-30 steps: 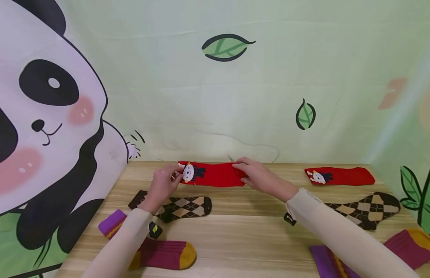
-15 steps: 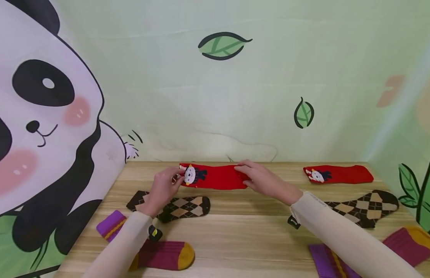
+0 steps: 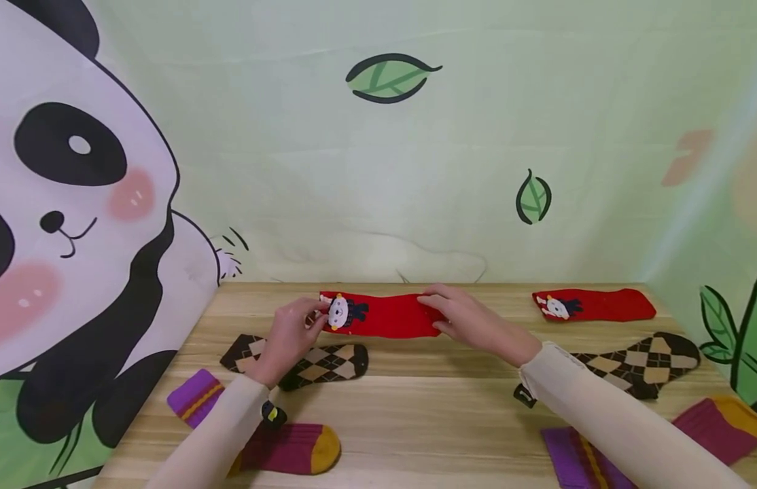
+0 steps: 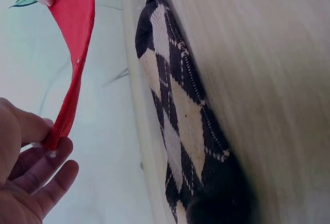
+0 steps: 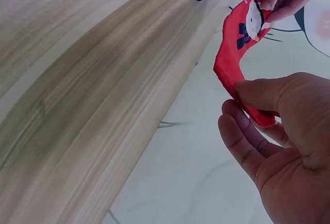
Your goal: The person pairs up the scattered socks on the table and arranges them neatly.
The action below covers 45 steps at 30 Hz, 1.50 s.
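A red sock (image 3: pixel 393 316) with a white-faced figure is stretched between both hands, raised off the table. My left hand (image 3: pixel 291 334) pinches its figured end; in the left wrist view that hand (image 4: pixel 31 167) has thumb and index finger on the sock (image 4: pixel 77 53), other fingers loosely bent. My right hand (image 3: pixel 473 324) grips the plain end; in the right wrist view the hand (image 5: pixel 278 136) has its thumb on top of the sock (image 5: pixel 229 61), which bows between the hands. A second red sock (image 3: pixel 617 305) with the same figure lies flat at the back right.
Argyle socks lie at left (image 3: pixel 332 363) and right (image 3: pixel 650 360). Nearer the front are purple, maroon and mustard socks at left (image 3: pixel 287 448) and right (image 3: pixel 709 431). A panda-and-leaf printed backdrop (image 3: pixel 329 170) stands behind the wooden table (image 3: pixel 439 421).
In the head view, both hands and the stretched red sock have shifted slightly down and to the right. Both holds on the sock look the same.
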Motion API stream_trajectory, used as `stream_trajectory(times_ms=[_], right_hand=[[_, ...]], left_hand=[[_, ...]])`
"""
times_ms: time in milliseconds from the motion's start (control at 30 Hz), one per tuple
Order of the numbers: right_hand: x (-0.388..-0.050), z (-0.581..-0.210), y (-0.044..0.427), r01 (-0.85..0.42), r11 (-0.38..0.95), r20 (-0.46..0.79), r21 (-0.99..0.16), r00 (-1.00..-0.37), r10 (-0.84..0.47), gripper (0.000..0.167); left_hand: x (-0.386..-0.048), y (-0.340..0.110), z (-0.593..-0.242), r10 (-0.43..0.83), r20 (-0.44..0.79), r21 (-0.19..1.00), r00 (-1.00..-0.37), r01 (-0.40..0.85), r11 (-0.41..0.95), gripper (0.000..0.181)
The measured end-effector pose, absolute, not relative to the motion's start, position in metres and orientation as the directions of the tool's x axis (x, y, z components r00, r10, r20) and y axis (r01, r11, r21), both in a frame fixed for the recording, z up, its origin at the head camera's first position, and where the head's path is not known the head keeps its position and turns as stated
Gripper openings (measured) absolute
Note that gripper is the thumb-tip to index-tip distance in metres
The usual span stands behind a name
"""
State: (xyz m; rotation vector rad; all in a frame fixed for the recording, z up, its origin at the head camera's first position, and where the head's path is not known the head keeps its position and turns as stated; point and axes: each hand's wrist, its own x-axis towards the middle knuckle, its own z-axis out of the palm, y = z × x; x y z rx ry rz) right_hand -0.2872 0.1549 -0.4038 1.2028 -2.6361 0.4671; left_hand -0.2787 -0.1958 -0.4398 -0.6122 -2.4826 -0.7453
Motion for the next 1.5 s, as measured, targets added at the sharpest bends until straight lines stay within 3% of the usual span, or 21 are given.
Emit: stream_trajectory(times_ms=[233,967,1267,1500], right_hand=[[-0.283,-0.407,0.161,-0.774,0.613,0.342,-0.160,-0.626,-0.701,0.053],[-0.256,-0.410,0.187,-0.736,0.649,0.319,-0.191,-0.672,-0.668,0.054],[-0.247,-0.413,0.196,-0.717,0.670,0.305,-0.194,-0.693,-0.653,0.055],[-0.238,-0.416,0.204,-0.734,0.656,0.343,-0.178,-0.671,-0.658,0.055]], left_hand=[[-0.276,-0.195,-0.444,0.286,0.566,0.382,-0.773,0.554,0.740,0.024],[-0.260,-0.177,-0.446,0.327,0.589,0.380,-0.738,0.611,0.694,0.024],[-0.255,-0.171,-0.447,0.360,0.620,0.365,-0.697,0.662,0.655,0.024],[-0.249,-0.165,-0.445,0.364,0.601,0.376,-0.712,0.653,0.657,0.024]])
